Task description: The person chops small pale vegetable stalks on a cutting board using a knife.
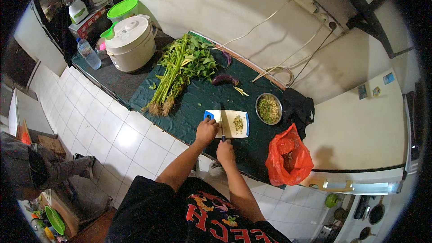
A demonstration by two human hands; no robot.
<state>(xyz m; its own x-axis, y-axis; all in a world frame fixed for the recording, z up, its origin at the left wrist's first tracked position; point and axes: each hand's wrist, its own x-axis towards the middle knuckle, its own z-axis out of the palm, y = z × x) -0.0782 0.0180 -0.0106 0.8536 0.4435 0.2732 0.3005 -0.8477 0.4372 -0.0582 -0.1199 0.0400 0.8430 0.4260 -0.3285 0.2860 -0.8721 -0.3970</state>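
A white cutting board (229,134) with blue ends lies on the dark green table cover. My right hand (225,152) grips the dark handle of a kitchen knife (221,121), whose blade crosses the board and points away from me. My left hand (207,131) rests at the board's left side, fingertips close to the blade; whatever is under its fingers is hidden. Right of the blade sits a small heap of chopped pale-green pieces (238,123). A metal bowl (257,112) beyond the board's right end holds more chopped green and pale yellow bits.
Leafy greens with roots (182,74) lie left of two purple eggplants (225,80) (227,59). A red plastic bag (290,157) stands at the right near a fridge (354,125). Farther left are a rice cooker (131,45) and a water bottle (89,54). Another person (44,165) is at far left.
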